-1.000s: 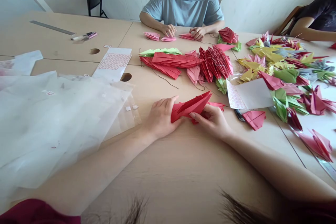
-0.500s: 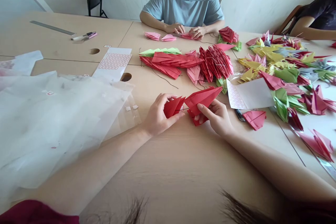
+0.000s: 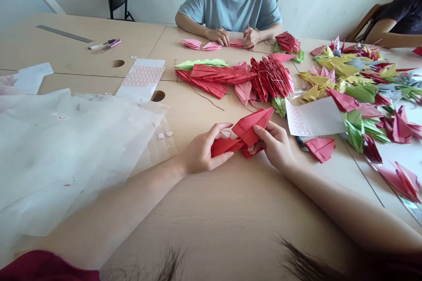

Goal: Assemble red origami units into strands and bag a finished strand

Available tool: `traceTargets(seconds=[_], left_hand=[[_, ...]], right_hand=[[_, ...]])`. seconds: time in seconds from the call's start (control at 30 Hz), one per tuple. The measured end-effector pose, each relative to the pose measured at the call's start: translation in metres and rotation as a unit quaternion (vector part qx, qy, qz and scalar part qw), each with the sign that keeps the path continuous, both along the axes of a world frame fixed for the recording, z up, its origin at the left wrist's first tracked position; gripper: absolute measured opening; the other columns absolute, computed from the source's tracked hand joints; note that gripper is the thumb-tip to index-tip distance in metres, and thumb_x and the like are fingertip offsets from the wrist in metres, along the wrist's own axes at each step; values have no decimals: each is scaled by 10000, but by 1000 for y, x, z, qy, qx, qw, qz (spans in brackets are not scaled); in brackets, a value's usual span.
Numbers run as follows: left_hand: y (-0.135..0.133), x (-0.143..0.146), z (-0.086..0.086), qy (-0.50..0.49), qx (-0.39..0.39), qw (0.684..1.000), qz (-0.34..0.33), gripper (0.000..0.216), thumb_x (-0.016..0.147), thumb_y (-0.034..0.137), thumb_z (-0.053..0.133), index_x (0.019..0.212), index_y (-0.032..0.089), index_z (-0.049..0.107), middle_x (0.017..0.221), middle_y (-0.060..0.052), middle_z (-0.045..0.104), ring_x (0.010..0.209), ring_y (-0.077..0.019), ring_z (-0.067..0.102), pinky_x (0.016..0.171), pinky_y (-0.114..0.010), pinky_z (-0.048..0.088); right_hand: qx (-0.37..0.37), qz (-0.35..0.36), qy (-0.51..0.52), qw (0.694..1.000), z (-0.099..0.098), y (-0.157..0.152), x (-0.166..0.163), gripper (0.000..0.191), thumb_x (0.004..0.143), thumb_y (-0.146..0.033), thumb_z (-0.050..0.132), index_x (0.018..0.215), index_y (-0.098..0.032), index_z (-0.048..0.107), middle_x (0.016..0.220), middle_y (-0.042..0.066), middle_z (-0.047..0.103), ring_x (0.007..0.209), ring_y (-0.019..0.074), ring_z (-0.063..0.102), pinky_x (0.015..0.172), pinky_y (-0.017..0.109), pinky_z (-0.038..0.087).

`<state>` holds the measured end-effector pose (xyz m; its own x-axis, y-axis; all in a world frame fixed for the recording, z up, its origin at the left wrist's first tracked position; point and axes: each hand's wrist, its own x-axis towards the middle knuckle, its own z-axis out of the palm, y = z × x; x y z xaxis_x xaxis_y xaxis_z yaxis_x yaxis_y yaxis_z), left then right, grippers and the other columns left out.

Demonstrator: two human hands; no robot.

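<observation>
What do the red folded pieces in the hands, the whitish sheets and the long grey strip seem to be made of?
Red folded pieces: probably matte paper, judging by the crisp creases. Whitish sheets: likely thin plastic, cloudy; the table shows through near one edge. Long grey strip: possibly dull metal, from its even grey; plastic is not excluded.

Two creased, folded red papers, mid-frame: the right paper (image 3: pixel 251 125), pinched in the right hand (image 3: pixel 274 144), tilts its pointed tip toward upper right; the left paper (image 3: pixel 223 146), cupped in the left hand (image 3: pixel 201 151), points right, just beside it.
</observation>
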<state>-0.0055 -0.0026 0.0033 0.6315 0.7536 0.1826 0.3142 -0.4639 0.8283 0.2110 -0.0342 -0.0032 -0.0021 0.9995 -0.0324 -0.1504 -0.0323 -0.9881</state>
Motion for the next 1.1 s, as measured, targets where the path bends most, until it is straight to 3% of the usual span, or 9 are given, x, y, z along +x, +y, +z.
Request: traceTargets(seconds=[0.17, 0.43, 0.67, 0.83, 1.1], left_hand=[[1, 0, 0, 0, -14, 1000, -5, 596, 824, 382, 627, 1352, 219, 402, 1073, -58, 703, 954, -214, 676, 868, -342, 510], [2, 1, -4, 4, 13, 998, 68, 527, 829, 413, 628, 1282, 204, 461, 1036, -66, 684, 966, -211, 661, 866, -327, 515], [2, 1, -3, 4, 35, 998, 58, 489, 841, 407, 612, 1264, 202, 478, 1073, -75, 680, 1004, -219, 647, 886, -339, 508], [0, 1, 0, 20, 68, 996, 58, 479, 834, 400, 617, 1251, 205, 485, 1089, -68, 672, 1017, -214, 640, 900, -338, 498], [-1, 1, -1, -17, 19, 998, 58, 423, 875, 370, 547, 1255, 199, 476, 1040, -61, 695, 962, -195, 663, 850, -301, 508]], right_hand=[[-20, -6, 2, 1000, -2, 2, 1, 330, 815, -481, 682, 932, -188, 586, 608, -19, 652, 445, 139, 618, 402, 239, 526], [-23, 14, 22, 999, -1, 2, 1, 299, 821, -444, 692, 952, -199, 581, 651, -21, 658, 454, 128, 605, 408, 232, 510], [34, 13, -18, 999, 3, 0, -1, 249, 887, -435, 622, 884, -198, 546, 472, -80, 491, 348, 64, 411, 337, 173, 306], [12, 10, -11, 1000, 2, 1, -1, 272, 862, -459, 642, 915, -211, 547, 551, -52, 590, 403, 102, 533, 384, 208, 443], [0, 11, -22, 1000, 3, 0, -2, 325, 827, -502, 661, 923, -209, 558, 604, -30, 641, 441, 140, 604, 422, 264, 540]])
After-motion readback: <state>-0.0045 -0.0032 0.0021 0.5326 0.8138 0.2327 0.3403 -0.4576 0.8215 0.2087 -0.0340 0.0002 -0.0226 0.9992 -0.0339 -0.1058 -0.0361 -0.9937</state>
